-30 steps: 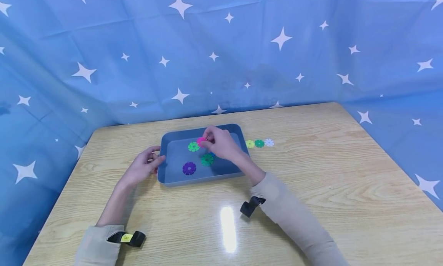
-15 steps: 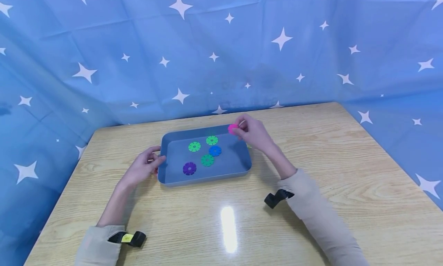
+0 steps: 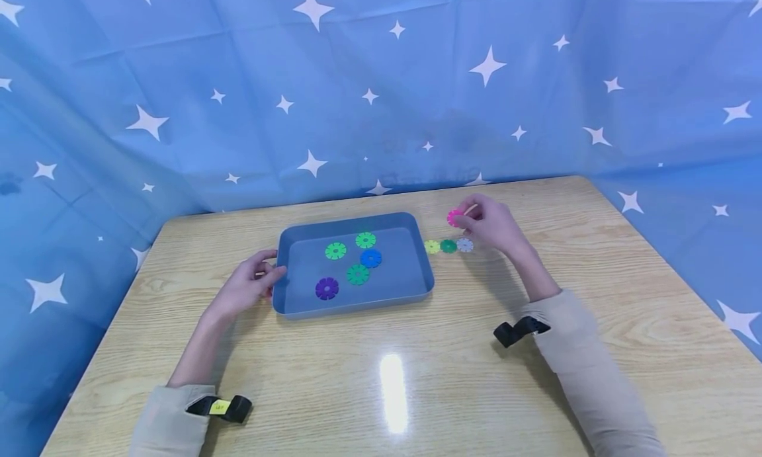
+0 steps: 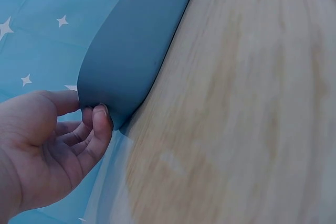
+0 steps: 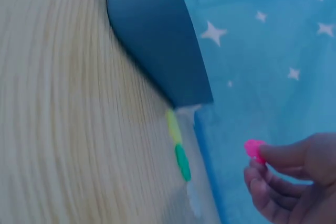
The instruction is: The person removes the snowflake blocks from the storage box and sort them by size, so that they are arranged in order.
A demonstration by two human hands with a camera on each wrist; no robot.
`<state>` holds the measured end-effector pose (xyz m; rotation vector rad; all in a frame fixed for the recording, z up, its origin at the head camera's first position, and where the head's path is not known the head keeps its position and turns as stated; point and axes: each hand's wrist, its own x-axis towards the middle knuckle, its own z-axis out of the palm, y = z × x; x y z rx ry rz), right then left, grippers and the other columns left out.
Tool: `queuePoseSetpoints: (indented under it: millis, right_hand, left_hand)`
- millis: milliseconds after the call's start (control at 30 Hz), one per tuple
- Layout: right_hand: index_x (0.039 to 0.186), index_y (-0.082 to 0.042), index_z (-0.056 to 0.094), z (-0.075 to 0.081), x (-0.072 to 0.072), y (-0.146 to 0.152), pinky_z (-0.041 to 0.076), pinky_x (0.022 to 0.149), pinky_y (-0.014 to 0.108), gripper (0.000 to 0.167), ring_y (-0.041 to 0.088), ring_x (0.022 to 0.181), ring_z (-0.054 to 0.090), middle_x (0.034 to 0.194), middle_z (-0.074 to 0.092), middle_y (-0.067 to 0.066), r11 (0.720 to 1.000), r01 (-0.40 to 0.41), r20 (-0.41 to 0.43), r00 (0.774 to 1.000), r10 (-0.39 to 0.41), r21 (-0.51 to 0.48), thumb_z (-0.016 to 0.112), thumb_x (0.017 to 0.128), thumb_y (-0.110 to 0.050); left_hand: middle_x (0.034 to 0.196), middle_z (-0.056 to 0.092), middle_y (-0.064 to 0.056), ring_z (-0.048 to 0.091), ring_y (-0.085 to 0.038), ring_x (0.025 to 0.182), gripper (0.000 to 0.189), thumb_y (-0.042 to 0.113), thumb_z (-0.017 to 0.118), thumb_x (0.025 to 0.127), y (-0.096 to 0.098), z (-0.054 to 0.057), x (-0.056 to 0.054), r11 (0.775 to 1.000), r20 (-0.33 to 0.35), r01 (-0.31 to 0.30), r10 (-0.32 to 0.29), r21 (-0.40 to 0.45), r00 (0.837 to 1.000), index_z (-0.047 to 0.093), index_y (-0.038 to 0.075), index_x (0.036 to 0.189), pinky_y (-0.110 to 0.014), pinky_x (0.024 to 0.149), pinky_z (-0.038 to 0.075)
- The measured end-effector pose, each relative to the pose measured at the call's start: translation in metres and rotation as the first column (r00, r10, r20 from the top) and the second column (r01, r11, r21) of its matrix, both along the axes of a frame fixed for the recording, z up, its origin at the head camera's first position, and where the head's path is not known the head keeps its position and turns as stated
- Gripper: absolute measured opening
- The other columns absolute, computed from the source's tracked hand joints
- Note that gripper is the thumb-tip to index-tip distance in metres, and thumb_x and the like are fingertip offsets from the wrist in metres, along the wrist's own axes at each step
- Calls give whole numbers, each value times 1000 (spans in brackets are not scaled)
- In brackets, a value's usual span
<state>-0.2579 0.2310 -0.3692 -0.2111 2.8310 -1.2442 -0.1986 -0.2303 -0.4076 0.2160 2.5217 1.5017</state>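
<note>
My right hand (image 3: 491,224) pinches a pink notched plastic disc (image 3: 454,218) between thumb and fingers, above the table to the right of the tray. The same pink disc (image 5: 254,149) shows at the fingertips in the right wrist view. At the left end of the blue-grey tray (image 3: 351,308), my left hand (image 3: 245,285) grips the wall, thumb over the rim. The left wrist view shows curled fingers against the tray wall (image 4: 126,51). Inside lie two light green discs (image 3: 336,250), a blue disc (image 3: 371,258), a darker green disc (image 3: 358,274) and a purple disc (image 3: 327,288).
A yellow disc (image 3: 432,247), a green disc (image 3: 448,246) and a pale white disc (image 3: 465,245) lie in a row beside the tray's right end. The wooden table (image 3: 476,377) ends at a blue curtain (image 3: 333,113) with white stars.
My right hand has lifted the pink disc out of the tray and carried it right, past the rim and over the row. My left hand stays at the tray's end.
</note>
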Motion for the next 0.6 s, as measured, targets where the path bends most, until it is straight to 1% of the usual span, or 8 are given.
queuePoseSetpoints:
  millis: [100,233,433,600]
  right_hand:
    - [116,1,58,-3,-1,11,52,68,32,25,35,87,66,101,67,21,999,14,20,1000,-14,36,64,101,-18]
    - [113,3,59,-8,-2,25,50,65,32,22,32,82,65,94,68,19,997,10,61,998,-15,73,64,101,-15]
    - [107,7,56,-13,-4,39,57,67,34,21,26,75,68,87,69,18,997,-22,156,988,10,75,66,98,-9]
    - [106,7,55,-18,-6,46,57,66,32,23,20,72,67,84,70,16,997,-21,211,977,5,73,68,97,-9]
  left_hand:
    - [94,59,-17,58,-21,66,60,20,59,105,-1,0,0,1000,-1,-1,1,-2,1000,32,-7,152,-32,62,52]
    - [93,58,-18,58,-21,66,60,20,59,104,-1,-1,0,1000,-2,-2,2,-3,1000,33,-6,152,-31,62,52]
    - [94,58,-18,58,-21,66,60,20,59,105,-2,-2,-1,1000,-6,3,-3,1,1000,32,-7,152,-31,61,51]
    - [94,59,-17,58,-20,66,60,19,58,105,-1,-3,-1,1000,-4,3,-3,6,1000,32,-8,152,-31,61,52]
